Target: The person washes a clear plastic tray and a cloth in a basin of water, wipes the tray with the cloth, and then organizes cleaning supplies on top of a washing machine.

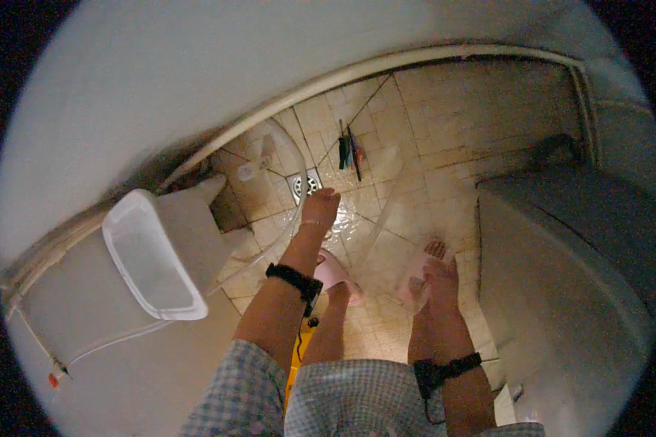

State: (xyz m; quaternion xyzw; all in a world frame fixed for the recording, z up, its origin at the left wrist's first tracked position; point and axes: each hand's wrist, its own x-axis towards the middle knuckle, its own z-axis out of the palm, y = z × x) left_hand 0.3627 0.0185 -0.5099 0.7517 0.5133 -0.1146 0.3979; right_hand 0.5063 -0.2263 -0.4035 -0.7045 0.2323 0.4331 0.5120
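My left hand (321,207) is closed in a fist over the wet tiles, just below the round metal floor drain (306,186). Whatever its fingers may hold is hidden. My right hand (439,274) is curled above my right foot, its fingers at the edge of a clear, see-through plastic thing (386,251). That piece reaches up and left over the floor; its exact kind is hard to make out. Several slim dark and coloured sticks (350,151) lie on the tiles beyond my left hand.
A pale hose (299,156) curves past the drain. At left is a white rectangular basin (153,255); at right, a large grey boxy unit (561,255). Pink slippers (334,273) are on my feet. Something yellow (299,357) shows beside my left leg. A pipe (328,81) follows the wall.
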